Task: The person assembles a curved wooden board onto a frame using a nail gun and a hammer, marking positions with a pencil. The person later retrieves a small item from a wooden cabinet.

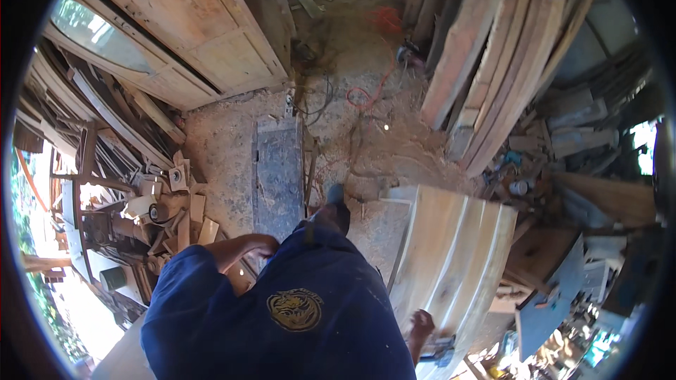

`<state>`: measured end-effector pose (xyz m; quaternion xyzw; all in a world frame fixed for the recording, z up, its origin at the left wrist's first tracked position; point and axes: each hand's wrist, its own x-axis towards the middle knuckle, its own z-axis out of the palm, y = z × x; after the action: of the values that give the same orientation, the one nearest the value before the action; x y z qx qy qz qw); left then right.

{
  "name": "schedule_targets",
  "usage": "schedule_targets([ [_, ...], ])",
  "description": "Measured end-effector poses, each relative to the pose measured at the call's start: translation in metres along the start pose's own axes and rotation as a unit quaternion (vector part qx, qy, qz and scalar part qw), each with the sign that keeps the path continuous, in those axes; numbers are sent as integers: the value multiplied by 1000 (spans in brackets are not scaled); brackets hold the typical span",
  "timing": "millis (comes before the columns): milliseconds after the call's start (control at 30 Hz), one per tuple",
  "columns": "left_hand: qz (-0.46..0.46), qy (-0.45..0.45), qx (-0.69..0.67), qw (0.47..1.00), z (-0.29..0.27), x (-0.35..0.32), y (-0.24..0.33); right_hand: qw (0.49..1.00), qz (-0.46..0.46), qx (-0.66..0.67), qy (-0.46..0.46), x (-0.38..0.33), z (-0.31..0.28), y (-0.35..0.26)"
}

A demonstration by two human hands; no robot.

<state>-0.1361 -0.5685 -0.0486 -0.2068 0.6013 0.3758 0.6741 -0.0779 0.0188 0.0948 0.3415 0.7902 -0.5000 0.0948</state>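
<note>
My left hand [262, 245] hangs beside my blue shirt, above the near end of a long, dark, worn bench [278, 169]. It is small and blurred, and I cannot make out its fingers. Over the near part of a pale wooden panel [436, 239] with light stripes, my right hand [422, 325] has its fingers curled in, and nothing shows in them. Close to that hand, a dark bluish tool or clamp [440, 350] sits by the panel's near edge; its kind is unclear.
Tall wooden doors [204, 28] stand at the far left. Thick planks [486, 63] lean at the far right. Offcuts [186, 232] pile up on the left, and more scrap lies right of the panel. A red cord [360, 104] crosses the sawdust-covered floor [394, 148].
</note>
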Motion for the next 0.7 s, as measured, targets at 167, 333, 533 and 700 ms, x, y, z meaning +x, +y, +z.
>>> schedule_targets([
  [167, 75, -93, -291, 949, 4, -33, -6, 951, -22, -195, -241, 53, 115, -125],
  [333, 269, 58, -432, 859, 47, -34, -11, 913, 7, -219, -344, 122, 150, -188],
  [533, 360, 193, -407, 817, 109, 48, 13, 861, -24, -333, -384, 207, 177, -249],
  [700, 389, 258, -363, 806, 132, 91, 28, 814, -37, -384, -434, 283, 214, -300],
])
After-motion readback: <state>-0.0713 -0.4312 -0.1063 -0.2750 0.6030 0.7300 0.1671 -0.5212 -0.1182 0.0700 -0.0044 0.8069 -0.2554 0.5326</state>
